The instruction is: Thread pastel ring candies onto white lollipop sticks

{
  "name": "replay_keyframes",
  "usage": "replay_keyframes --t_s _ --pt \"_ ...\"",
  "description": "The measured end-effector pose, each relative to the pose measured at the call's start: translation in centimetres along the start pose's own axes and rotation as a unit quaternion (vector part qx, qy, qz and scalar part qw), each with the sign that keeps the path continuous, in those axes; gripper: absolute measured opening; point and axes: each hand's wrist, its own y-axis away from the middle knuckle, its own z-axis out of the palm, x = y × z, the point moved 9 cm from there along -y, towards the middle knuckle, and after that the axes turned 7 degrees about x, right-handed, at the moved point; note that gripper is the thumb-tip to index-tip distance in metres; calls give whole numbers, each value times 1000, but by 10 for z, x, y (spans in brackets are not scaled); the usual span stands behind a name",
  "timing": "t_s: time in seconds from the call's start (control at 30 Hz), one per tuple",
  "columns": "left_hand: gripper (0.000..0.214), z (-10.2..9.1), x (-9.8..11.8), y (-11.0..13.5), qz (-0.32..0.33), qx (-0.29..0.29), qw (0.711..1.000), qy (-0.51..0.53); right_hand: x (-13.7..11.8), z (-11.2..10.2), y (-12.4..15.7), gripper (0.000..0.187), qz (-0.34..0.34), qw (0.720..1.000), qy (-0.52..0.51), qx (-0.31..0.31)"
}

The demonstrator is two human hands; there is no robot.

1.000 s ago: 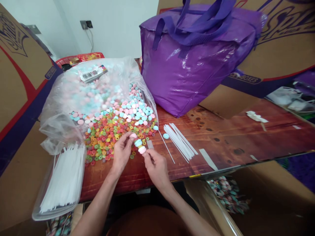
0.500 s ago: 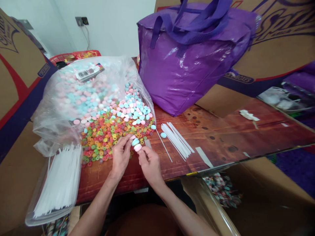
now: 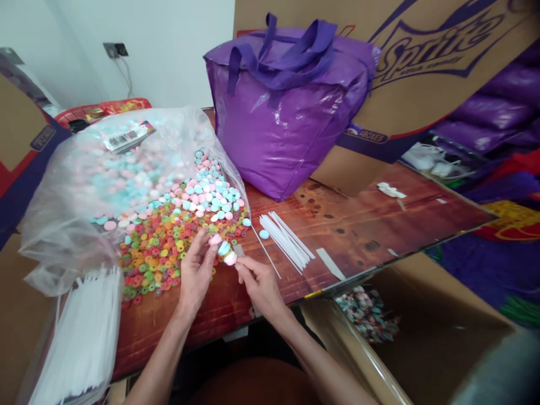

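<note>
One apparently unfinished candy stack (image 3: 228, 255) is held above the desk (image 3: 371, 219) — the right-hand grip (image 3: 259, 277) pinching its near end, the left-hand grip (image 3: 196, 271) holding a pink candy (image 3: 215, 239) beside its far end — while loose candies (image 3: 158, 247) and bare sticks (image 3: 284, 242) lie unassembled.

Pale wall (image 3: 172, 50) w/ elec. socket (image 3: 110, 50) rose behind a reddish-brn wood-grain table (image 3: 363, 233); lg. printed cardbd. box (image 3: 405, 109) stood back R, another cardbd. box (image 3: 17, 126) far L.
</note>
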Motion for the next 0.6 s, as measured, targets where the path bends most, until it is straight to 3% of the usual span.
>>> replay_keyframes --t_s 0.2,0.33,0.43,0.53,0.6 --pt "32 5 1 0 49 -15 997 -65 -4 -11 1 29 -39 998 28 46" --pt "30 5 -6 1 45 -4 996 -81 -11 -7 2 29 -67 996 36 56" --pt "33 18 -6 1 37 -38 995 -87 -8 -12 0 30 -55 996 27 70" --pt "39 42 -1 -3 40 -102 991 -79 0 -37 -8 30 -37 995 40 88" --pt "43 55 1 -13 45 -125 988 -84 9 -68 -19 31 -29 989 92 116"
